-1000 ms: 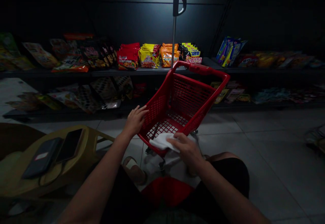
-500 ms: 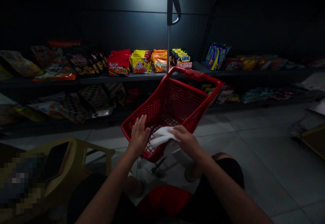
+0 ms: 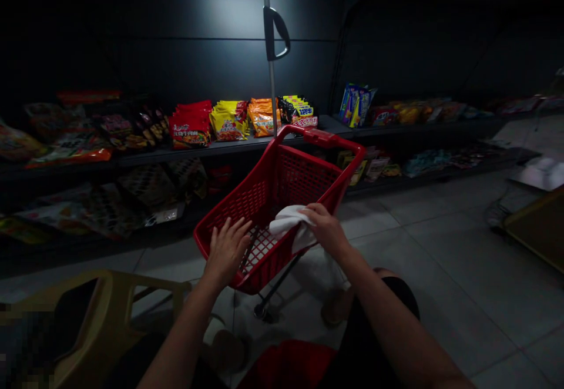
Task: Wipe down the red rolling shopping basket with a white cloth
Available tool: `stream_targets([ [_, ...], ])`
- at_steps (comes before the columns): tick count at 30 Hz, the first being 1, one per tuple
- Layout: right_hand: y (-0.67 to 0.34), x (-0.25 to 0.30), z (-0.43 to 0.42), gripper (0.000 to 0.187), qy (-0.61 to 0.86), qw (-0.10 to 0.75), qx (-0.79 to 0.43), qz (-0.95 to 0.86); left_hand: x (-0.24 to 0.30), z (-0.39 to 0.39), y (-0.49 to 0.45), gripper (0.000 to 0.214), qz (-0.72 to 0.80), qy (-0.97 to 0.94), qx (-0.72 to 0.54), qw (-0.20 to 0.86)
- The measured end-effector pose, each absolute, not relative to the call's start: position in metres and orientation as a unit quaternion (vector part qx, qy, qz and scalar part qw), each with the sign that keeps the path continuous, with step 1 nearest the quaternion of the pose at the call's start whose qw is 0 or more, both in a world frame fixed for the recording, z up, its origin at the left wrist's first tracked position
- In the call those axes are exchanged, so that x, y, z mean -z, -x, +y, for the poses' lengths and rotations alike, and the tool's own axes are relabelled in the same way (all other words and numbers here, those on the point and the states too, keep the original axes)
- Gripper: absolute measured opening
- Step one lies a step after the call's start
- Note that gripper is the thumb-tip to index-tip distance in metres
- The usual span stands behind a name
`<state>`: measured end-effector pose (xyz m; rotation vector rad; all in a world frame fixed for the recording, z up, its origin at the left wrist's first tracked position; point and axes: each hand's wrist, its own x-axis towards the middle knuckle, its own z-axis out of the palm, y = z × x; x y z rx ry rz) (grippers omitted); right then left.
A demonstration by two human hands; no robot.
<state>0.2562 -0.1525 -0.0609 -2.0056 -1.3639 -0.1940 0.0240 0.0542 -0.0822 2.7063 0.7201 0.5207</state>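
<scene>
White cloth (image 3: 288, 221): soft, crumpled, bunched on the right side rim of the red cart (image 3: 247, 201). The right hand (image 3: 326, 230) is closed around it, fingers curled over the fabric and pressing it to the rim. The left hand (image 3: 227, 248) lies flat and spread on the near rim, palm down, not grasping anything.

The cart is small, hard plastic with lattice mesh walls and floor, tilted toward the person, and has a thick red handle bar (image 3: 319, 137) at the far end. Thin metal legs underneath, probably on wheels; too dark to be sure. A slim metal pole (image 3: 272, 101) rises behind the cart with a dark loop grip (image 3: 277, 33).

Beyond it, a dark shelf (image 3: 185, 153) holds glossy snack packets (image 3: 227, 120) in red, yellow and orange. A yellow plastic chair (image 3: 114, 312) sits at lower left on the smooth grey tiled floor (image 3: 440, 271).
</scene>
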Motion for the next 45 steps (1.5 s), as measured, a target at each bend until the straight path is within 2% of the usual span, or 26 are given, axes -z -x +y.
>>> stream_targets([
  [4,-0.273,0.049,-0.151,0.034,0.821,0.337,0.145,-0.439,0.080,0.053,-0.025,0.052,0.239,-0.946,-0.164,0.146],
  [10,-0.245,0.048,-0.141,0.034,0.748,0.253,0.063,-0.610,0.077,0.061,-0.022,0.046,0.215,-0.958,-0.149,0.115],
  [13,-0.285,0.027,-0.148,0.034,0.799,0.238,0.087,-0.545,0.078,0.069,-0.018,0.042,0.199,-0.964,-0.137,0.113],
  [17,-0.318,0.010,-0.153,0.043,0.851,0.241,0.190,-0.427,0.081,0.075,-0.017,0.040,0.191,-0.967,-0.121,0.120],
  [19,-0.307,0.016,-0.150,0.042,0.832,0.223,0.195,-0.469,0.081,0.076,-0.016,0.040,0.187,-0.968,-0.109,0.123],
  [23,-0.286,0.030,-0.148,0.035,0.755,0.159,0.126,-0.624,0.082,0.080,-0.014,0.041,0.186,-0.970,-0.096,0.126],
  [25,-0.301,0.023,-0.152,0.037,0.765,0.171,0.124,-0.608,0.081,0.080,-0.013,0.042,0.191,-0.969,-0.094,0.126],
  [30,-0.352,-0.001,-0.165,0.039,0.847,0.224,0.205,-0.437,0.079,0.077,-0.014,0.043,0.205,-0.965,-0.092,0.134],
  [35,-0.348,-0.004,-0.163,0.032,0.813,0.146,0.174,-0.536,0.078,0.075,-0.015,0.042,0.213,-0.963,-0.092,0.138],
  [38,-0.371,-0.019,-0.165,0.035,0.830,0.131,0.186,-0.509,0.079,0.077,-0.014,0.040,0.223,-0.961,-0.089,0.135],
  [42,-0.423,-0.041,-0.167,0.040,0.878,0.172,0.228,-0.385,0.081,0.077,-0.014,0.041,0.225,-0.960,-0.100,0.135],
  [45,-0.435,-0.038,-0.166,0.043,0.882,0.220,0.240,-0.341,0.082,0.077,-0.015,0.041,0.230,-0.958,-0.103,0.141],
])
